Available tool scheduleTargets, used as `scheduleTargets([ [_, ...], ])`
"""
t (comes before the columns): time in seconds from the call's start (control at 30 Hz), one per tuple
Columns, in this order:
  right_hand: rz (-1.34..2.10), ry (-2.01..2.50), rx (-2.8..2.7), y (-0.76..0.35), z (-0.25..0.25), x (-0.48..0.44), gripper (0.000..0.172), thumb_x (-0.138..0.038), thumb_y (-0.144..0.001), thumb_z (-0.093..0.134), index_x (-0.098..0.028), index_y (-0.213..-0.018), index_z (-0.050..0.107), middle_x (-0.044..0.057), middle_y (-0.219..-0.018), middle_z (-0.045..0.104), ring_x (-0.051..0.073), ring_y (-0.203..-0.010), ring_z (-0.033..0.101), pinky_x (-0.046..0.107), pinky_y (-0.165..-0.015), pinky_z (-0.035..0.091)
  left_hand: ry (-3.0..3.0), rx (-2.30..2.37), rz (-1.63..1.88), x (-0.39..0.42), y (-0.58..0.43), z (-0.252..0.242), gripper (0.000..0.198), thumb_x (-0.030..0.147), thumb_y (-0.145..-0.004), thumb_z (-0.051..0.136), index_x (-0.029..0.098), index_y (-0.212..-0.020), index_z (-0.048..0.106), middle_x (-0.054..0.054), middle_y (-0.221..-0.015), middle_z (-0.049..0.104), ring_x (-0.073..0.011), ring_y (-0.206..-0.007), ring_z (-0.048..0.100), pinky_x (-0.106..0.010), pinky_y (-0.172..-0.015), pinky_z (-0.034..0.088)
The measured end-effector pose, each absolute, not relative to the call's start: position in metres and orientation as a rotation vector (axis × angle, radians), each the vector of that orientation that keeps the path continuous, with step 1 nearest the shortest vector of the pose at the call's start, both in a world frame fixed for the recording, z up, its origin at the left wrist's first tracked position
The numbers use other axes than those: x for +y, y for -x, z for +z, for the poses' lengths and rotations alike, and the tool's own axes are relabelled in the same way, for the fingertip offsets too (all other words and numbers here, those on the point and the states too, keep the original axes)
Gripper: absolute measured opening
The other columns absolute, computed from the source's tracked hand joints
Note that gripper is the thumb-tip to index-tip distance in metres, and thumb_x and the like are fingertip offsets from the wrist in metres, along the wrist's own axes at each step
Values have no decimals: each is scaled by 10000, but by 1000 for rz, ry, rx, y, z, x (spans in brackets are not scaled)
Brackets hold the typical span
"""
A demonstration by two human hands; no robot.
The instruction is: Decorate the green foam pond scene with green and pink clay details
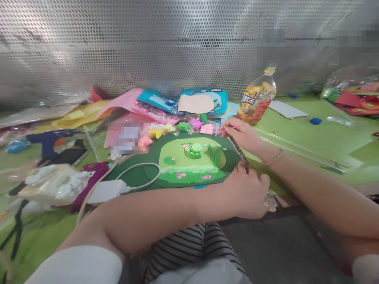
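My right hand [241,134] pinches a thin pink pointed tool [218,133] beside the upper right corner of a dark green sheet [142,152]. Nearer to me, my left hand [247,191] has its fingers curled over the table edge, right of the sheet; what they hold is hidden. A narrow dark patterned strip [237,150] runs between both hands. Crumpled clear plastic [270,202] shows under the left palm. On the sheet lies a light green panel with a green clay snail [194,150], leaves [215,156], and grass with pink flowers [181,176].
Bagged coloured clay [185,127] lines the sheet's far edge. A bottle with a yellow label [256,100] stands behind my right hand. Blue craft panels [204,92] lie at the back. A white charger [106,191] with its cable overlaps the sheet's left; a phone [69,156] lies beyond.
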State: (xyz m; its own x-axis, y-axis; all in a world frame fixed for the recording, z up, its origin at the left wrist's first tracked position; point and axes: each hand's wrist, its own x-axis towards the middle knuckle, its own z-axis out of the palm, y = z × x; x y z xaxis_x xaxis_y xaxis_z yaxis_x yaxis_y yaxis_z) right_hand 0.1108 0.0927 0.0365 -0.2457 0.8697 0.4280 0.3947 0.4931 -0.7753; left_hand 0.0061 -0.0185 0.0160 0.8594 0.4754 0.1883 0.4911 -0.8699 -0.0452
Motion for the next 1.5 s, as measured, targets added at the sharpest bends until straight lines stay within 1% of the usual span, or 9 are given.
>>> scheduleTargets([
  [0.17,702,1101,-1798,-117,34,101,123,-245,-825,476,-172,-820,574,7,-746,585,114,-666,584,272,-686,486,2853,-672,-493,-25,-4,11,274,356,-819,452,108,-933,471,-151,-904,549,-280,-876,541,-410,-795,412],
  [0.33,754,1113,-1759,-119,35,101,141,-276,-817,477,-173,-805,572,-2,-703,587,115,-645,572,269,-664,470,2903,-512,-475,-35,-5,22,120,165,-802,427,150,-920,437,-49,-823,489,-185,-704,531,-307,-558,404],
  [0.47,800,1079,-1750,-121,33,100,162,-309,-815,477,-176,-800,569,-3,-705,590,119,-655,566,271,-669,457,3135,-738,-462,-33,-5,48,373,484,-812,451,150,-975,421,-50,-883,523,-189,-663,552,-306,-493,405],
  [0.53,851,1061,-1740,-123,30,103,174,-333,-811,486,-178,-799,563,4,-729,607,122,-659,565,272,-665,455,3307,-902,-427,-26,-2,65,440,582,-813,399,171,-967,427,-58,-913,552,-190,-690,567,-293,-508,415],
  [0.63,946,1080,-1676,-131,28,110,200,-369,-779,519,-180,-805,579,-4,-700,595,126,-653,559,280,-668,458,3458,-1048,-316,-4,6,88,209,349,-897,323,193,-893,462,-33,-826,584,-132,-659,551,-246,-545,415],
  [0.73,997,1097,-1526,-140,27,120,210,-388,-707,578,-184,-755,578,-15,-669,563,118,-599,527,279,-618,460,3347,-1237,-381,33,20,103,212,281,-911,313,180,-870,495,-17,-803,597,-113,-687,545,-232,-617,424],
  [1.03,1035,1027,-1415,-147,27,128,204,-383,-671,611,-183,-704,582,-16,-644,538,95,-573,496,258,-592,458,2695,-1778,-631,167,106,130,251,326,-883,479,106,-911,597,-64,-958,610,-215,-959,549,-327,-857,421],
  [1.2,1039,1025,-1413,-146,29,126,181,-358,-681,609,-181,-710,584,-19,-648,539,91,-577,493,246,-583,449,2555,-1943,-553,201,136,124,336,394,-875,534,134,-1087,558,-65,-1088,564,-204,-962,561,-400,-826,490],
  [1.5,996,1035,-1474,-149,25,128,181,-365,-705,604,-185,-709,592,1,-704,568,105,-595,517,264,-589,466,2507,-2121,-376,218,168,120,351,390,-873,536,138,-1116,553,-62,-1133,548,-230,-992,551,-400,-832,494],
])
